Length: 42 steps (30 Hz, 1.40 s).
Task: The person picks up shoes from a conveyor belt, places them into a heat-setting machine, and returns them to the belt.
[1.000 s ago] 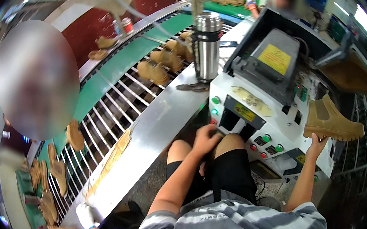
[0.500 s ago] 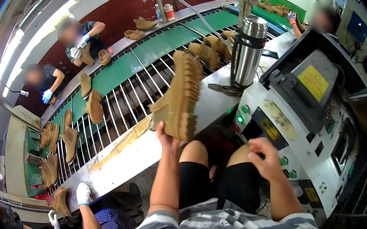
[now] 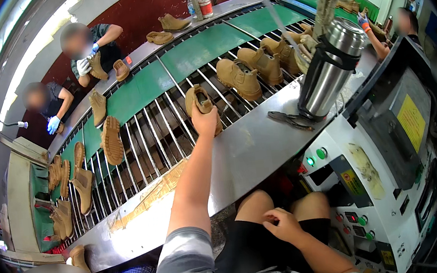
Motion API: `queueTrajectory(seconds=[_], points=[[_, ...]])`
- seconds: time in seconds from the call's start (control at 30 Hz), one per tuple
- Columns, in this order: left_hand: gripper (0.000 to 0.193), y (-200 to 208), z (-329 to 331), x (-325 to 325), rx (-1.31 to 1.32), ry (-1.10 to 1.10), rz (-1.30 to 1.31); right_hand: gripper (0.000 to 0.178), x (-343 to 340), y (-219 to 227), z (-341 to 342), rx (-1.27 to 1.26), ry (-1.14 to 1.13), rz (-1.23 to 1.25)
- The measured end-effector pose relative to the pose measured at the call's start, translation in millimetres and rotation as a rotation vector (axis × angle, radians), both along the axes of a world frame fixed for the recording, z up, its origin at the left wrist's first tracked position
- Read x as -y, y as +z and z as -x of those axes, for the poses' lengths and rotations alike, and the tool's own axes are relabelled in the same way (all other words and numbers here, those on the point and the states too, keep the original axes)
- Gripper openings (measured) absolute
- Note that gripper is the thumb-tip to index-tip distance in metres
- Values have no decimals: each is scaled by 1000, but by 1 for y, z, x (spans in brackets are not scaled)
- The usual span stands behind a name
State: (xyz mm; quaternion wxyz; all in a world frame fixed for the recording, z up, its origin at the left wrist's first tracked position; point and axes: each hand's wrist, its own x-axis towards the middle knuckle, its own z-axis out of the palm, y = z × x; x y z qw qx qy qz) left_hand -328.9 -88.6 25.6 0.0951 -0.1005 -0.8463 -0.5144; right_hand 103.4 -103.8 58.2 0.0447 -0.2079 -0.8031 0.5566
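Note:
My left hand (image 3: pixel 205 121) is closed on the heel end of a tan ankle boot (image 3: pixel 197 97), out over the metal bars of the conveyor (image 3: pixel 160 126). The boot's opening faces up; its far side is partly hidden by my hand. Just right of it, several matching tan boots (image 3: pixel 241 80) stand upright in a row on the bars. My right hand (image 3: pixel 285 226) rests low over my lap, fingers loosely bent with a gap to the thumb, and nothing in it.
Pliers (image 3: pixel 291 120) and a steel flask (image 3: pixel 329 71) stand or lie on the metal ledge (image 3: pixel 240 145). At right is a machine with a button panel (image 3: pixel 348 181). More boots (image 3: pixel 111 141) are on the conveyor's left part. Several co-workers, some gloved, sit around it.
My left hand has carried the boot forward from above my lap to the conveyor bars, and it has turned from sole-out to opening-up. My right hand has moved left over my lap.

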Motion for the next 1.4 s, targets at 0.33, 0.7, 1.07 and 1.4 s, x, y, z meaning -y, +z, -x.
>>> queueTrajectory(seconds=[0.33,0.7,1.07,1.4], points=[[92,-22,30,72,-65,-407,71,6,112,-51,210,-343,179,-351],[77,-3,187,431,93,490,346,11,123,-61,218,-306,171,-549],[72,68,170,373,197,338,724,9,122,-70,214,-242,135,-562],[44,316,-35,295,330,-268,721,84,78,-10,206,-394,48,-54]])
